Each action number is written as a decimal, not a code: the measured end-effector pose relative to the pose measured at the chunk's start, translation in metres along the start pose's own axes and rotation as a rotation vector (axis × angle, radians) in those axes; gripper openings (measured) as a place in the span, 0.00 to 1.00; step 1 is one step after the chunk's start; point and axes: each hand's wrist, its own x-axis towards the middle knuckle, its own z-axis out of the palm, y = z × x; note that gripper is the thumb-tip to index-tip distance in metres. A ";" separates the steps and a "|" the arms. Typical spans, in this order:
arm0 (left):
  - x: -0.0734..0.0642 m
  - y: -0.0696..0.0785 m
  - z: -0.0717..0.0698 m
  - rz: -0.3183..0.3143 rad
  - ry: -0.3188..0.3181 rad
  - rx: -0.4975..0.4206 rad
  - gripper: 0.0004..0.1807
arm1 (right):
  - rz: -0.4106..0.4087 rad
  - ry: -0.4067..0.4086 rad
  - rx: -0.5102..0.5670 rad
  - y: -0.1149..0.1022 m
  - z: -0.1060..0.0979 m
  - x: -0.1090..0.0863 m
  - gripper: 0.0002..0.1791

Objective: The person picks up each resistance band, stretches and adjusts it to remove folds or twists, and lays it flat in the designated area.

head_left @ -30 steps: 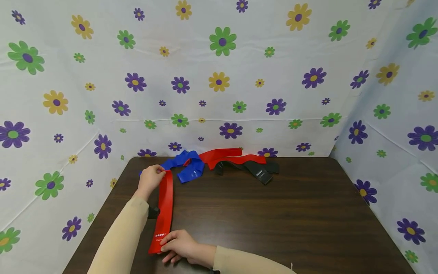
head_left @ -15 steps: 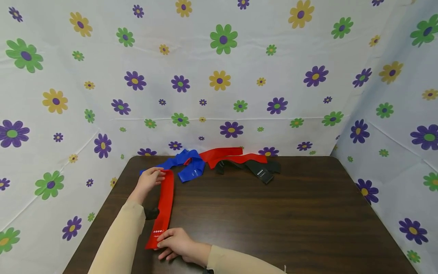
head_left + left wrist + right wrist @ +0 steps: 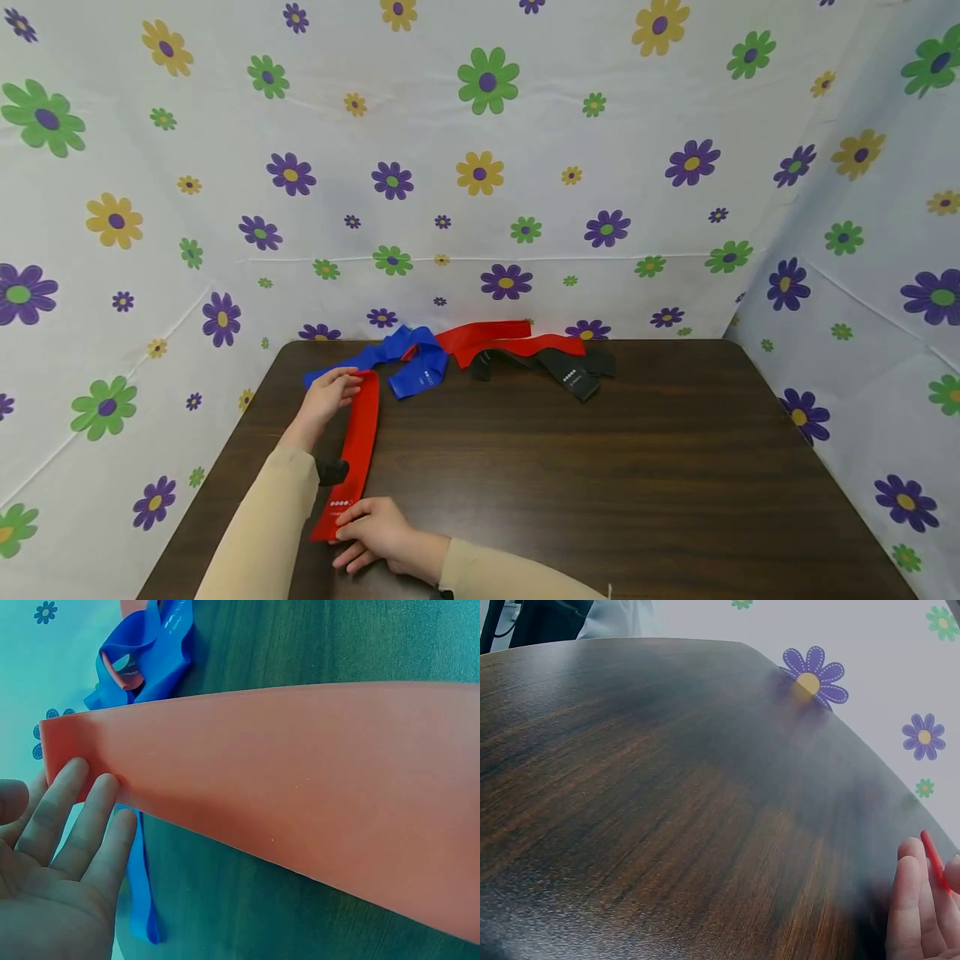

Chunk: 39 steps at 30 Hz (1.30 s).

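Observation:
A red resistance band [image 3: 362, 433] stretches lengthwise along the left side of the table, with white dots and print near its close end. At its far end is my left hand [image 3: 327, 398]; in the left wrist view its fingers [image 3: 97, 799] lie fairly straight against the band, the thumb [image 3: 11, 801] standing apart from it. My right hand [image 3: 382, 533] pinches the near end between thumb and fingers. In the right wrist view only the band's thin red edge [image 3: 934, 861] shows between the fingers.
A blue band [image 3: 420, 367] lies crumpled at the table's far left, close beyond the left hand. Beside it are another red band [image 3: 487, 337] and a black band [image 3: 573, 377]. Flowered cloth [image 3: 480, 217] stands behind the dark wooden table [image 3: 600, 475].
The left hand's fingers have straightened from a pinch on the far end. The right hand has shifted slightly left and away from me, carrying the near end along.

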 end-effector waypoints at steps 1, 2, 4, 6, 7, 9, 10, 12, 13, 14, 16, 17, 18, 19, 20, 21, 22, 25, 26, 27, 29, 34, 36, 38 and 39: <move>0.001 -0.001 0.001 0.002 -0.004 -0.001 0.24 | 0.000 0.002 0.000 0.000 0.000 0.001 0.05; 0.001 -0.002 0.001 0.004 -0.008 0.003 0.24 | 0.001 0.003 0.000 0.001 0.000 0.002 0.05; 0.003 -0.005 0.001 0.009 -0.013 0.011 0.24 | 0.004 0.004 0.003 0.002 -0.001 0.004 0.05; 0.004 -0.007 0.002 0.016 -0.022 0.027 0.24 | 0.009 0.005 0.007 0.003 -0.001 0.005 0.06; 0.005 -0.008 0.002 0.017 -0.023 0.032 0.24 | 0.011 0.005 0.009 0.003 -0.002 0.006 0.06; 0.006 -0.009 0.002 0.022 -0.021 0.036 0.24 | 0.013 0.004 0.021 0.004 -0.002 0.008 0.06; 0.006 -0.010 0.002 0.022 -0.020 0.039 0.24 | 0.013 0.004 0.024 0.005 -0.001 0.009 0.06; 0.006 -0.011 0.002 0.028 -0.022 0.054 0.24 | 0.010 0.002 0.024 0.006 -0.001 0.010 0.06; 0.006 -0.011 0.002 0.024 -0.020 0.055 0.24 | 0.007 0.001 0.024 0.006 -0.001 0.010 0.06; 0.006 -0.011 0.002 0.023 -0.021 0.058 0.24 | 0.005 0.001 0.022 0.006 0.000 0.010 0.06; 0.007 -0.012 0.003 0.027 -0.025 0.069 0.23 | 0.004 0.001 0.012 0.005 0.000 0.011 0.06; 0.007 -0.012 0.003 0.027 -0.026 0.071 0.23 | 0.004 0.002 0.010 0.004 0.001 0.010 0.06; 0.007 -0.012 0.004 0.028 -0.025 0.072 0.23 | 0.006 0.002 0.010 0.004 0.001 0.010 0.06; 0.007 -0.012 0.004 0.023 -0.022 0.069 0.23 | 0.008 0.001 0.013 0.004 0.001 0.010 0.07; 0.008 -0.012 0.004 0.022 -0.022 0.073 0.23 | 0.010 -0.001 0.014 0.003 0.002 0.010 0.07; 0.008 -0.013 0.005 0.022 -0.024 0.078 0.23 | 0.013 -0.004 0.015 0.003 0.002 0.010 0.07; 0.008 -0.013 0.006 0.016 -0.024 0.082 0.23 | 0.015 -0.006 0.017 0.003 0.002 0.010 0.07; 0.010 -0.016 0.007 0.003 -0.032 0.091 0.23 | 0.022 -0.008 0.019 0.003 0.003 0.010 0.08; 0.011 -0.017 0.008 -0.001 -0.035 0.092 0.23 | 0.023 -0.008 0.015 0.003 0.003 0.009 0.08; 0.011 -0.017 0.009 -0.003 -0.037 0.092 0.23 | 0.025 -0.006 0.014 0.003 0.003 0.009 0.07; 0.013 -0.019 0.010 -0.003 -0.041 0.095 0.24 | 0.027 -0.004 0.007 0.003 0.003 0.009 0.07; 0.014 -0.021 0.011 0.001 -0.042 0.112 0.24 | 0.023 -0.009 -0.013 0.001 0.003 0.009 0.07; 0.013 -0.020 0.011 0.004 -0.043 0.119 0.24 | 0.023 -0.009 -0.024 0.001 0.003 0.009 0.07; 0.013 -0.020 0.011 0.005 -0.045 0.129 0.24 | 0.026 -0.009 -0.032 0.000 0.003 0.009 0.07; 0.013 -0.020 0.012 0.006 -0.046 0.136 0.24 | 0.028 -0.009 -0.036 0.000 0.003 0.009 0.06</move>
